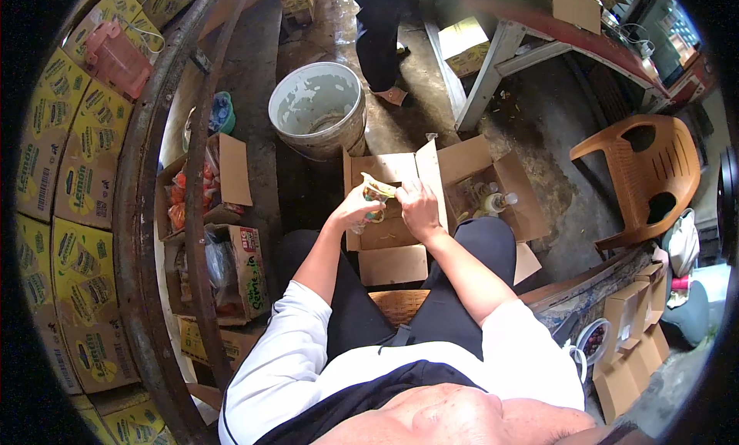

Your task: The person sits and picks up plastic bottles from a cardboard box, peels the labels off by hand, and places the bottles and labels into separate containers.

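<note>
Over an open cardboard box (394, 269) between my knees, my left hand (356, 209) is closed around a small printed piece (377, 189) in yellow, green and orange. It looks like a plastic wrapper or label; whether there is a bottle inside it I cannot tell. My right hand (419, 212) pinches its yellow edge from the right, with the fingertips partly hidden. Just right of this box, a second open carton (526, 191) holds clear bottles (499, 202) with pale contents and light caps.
A large white bucket (318, 98) stands ahead. At left, a rusty metal frame (146, 214) runs before stacked yellow cartons (81, 152); boxes with orange-capped items (181, 195) sit beside it. A brown plastic chair (654, 168) and red-edged table (554, 29) are at right. Another person's legs (379, 45) show ahead.
</note>
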Available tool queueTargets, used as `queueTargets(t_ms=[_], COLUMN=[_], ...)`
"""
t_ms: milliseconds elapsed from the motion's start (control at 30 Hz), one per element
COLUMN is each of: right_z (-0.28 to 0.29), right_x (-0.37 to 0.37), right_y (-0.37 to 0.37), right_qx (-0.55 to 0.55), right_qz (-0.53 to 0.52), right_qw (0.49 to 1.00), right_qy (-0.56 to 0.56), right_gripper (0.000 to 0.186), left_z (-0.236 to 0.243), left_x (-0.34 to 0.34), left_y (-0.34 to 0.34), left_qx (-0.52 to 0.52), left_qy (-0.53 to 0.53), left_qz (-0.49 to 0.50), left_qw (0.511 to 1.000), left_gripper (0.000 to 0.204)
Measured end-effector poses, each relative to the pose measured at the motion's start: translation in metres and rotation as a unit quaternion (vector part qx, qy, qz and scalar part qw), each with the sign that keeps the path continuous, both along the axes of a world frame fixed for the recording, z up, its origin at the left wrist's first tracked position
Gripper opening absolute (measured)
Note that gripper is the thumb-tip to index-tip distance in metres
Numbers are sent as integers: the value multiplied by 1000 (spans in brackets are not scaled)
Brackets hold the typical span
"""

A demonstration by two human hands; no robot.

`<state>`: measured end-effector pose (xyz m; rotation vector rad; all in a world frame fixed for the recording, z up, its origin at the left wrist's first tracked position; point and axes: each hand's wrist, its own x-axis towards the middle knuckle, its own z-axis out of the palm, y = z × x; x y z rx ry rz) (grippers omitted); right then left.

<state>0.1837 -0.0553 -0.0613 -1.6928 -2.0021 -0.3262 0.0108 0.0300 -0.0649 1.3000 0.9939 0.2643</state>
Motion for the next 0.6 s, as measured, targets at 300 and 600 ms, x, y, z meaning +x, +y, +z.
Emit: queueTargets(t_ms=[300, 600], right_z=[-6, -9], right_x=[10, 8], right_y=[1, 1], right_qx=[-83, 7], right_qz=[-24, -10], right_qw=[973, 1000], right_qy=[212, 19], right_gripper=[6, 2], left_z=[-4, -11], left_x=[0, 0], left_y=[-4, -2], left_qx=[151, 14], left_qy=[47, -95], left_qz=[31, -13], left_qw=[987, 995], left_gripper=[45, 35])
